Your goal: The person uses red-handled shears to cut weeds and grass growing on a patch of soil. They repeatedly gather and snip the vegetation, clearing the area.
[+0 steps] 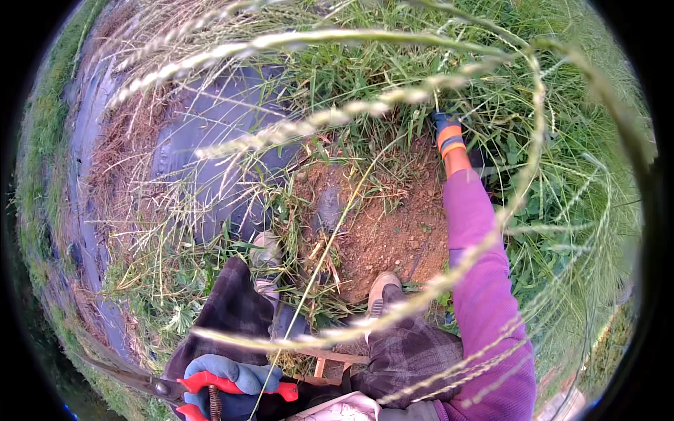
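My left hand (226, 387), in a blue glove, holds a pair of spring-loaded pruning shears (237, 383) with red handles, low at the left near my lap. The metal blades point left. My right hand (446, 123), in a blue glove with an orange cuff, reaches forward into tall grass (400, 110) at the edge of bare soil. Its fingers are mostly hidden by grass, so what they touch does not show. Blurred grass seed heads (316, 118) hang close to the camera.
Brown soil (389, 237) lies ahead of my shoes (383, 292). Dark plastic sheeting (221, 152) spreads to the left, with dry grass (121, 137) beyond. Leafy plants (532, 184) grow along the right. A wooden frame (321, 363) is between my legs.
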The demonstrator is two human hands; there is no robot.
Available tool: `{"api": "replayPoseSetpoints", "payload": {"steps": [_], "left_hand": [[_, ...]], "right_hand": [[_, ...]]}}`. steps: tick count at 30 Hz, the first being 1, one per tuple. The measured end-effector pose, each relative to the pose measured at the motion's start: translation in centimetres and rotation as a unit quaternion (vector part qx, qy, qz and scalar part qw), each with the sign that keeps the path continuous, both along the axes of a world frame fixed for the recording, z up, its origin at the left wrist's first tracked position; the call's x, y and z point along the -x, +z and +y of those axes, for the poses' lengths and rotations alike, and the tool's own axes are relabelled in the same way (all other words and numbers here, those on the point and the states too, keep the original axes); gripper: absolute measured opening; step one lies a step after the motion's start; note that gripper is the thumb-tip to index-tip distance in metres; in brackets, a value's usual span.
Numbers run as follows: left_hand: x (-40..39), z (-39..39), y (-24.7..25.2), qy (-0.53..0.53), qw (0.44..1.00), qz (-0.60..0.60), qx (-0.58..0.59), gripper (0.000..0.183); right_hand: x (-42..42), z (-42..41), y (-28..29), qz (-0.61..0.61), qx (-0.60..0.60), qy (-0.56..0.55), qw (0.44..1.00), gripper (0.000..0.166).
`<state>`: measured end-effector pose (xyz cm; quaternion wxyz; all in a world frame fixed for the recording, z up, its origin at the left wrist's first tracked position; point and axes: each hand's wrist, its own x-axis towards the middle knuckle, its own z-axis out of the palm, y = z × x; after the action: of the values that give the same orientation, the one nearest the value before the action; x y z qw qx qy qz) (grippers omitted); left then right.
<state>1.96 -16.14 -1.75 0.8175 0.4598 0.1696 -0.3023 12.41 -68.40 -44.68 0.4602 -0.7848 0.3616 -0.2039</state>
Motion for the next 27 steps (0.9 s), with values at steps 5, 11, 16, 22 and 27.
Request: {"api": "replayPoseSetpoints", "payload": {"steps": [5,11,16,22,27], "left_hand": [[0.4,0.6,0.2,-0.013,1.0,-0.004,0.012,0.045],[2.8,1.7,0.4,-0.05,0.999,-0.007,0.016,0.044],[-1.2,1.9,1.4,-0.158,0.985,0.057,0.036,0.043],[0.0,4.1,2.8,-0.223,0.967,0.121,-0.002,0.043],[0.9,2.4,3.1,-0.161,0.981,0.068,-0.079,0.042]], "right_hand": [[1.2,1.7,1.2,-0.3,-0.284,-0.074,0.907,0.012],[6.3,8.9,6.7,-0.147,-0.399,-0.124,0.897,0.025],[8.3,5.0,8.1,-0.163,-0.309,0.003,0.937,0.027],[8.2,12.6,15.8,-0.188,-0.564,0.02,0.804,0.023],[14.8,10.1,12.1,-0.205,-0.496,-0.201,0.82,0.023]]}}
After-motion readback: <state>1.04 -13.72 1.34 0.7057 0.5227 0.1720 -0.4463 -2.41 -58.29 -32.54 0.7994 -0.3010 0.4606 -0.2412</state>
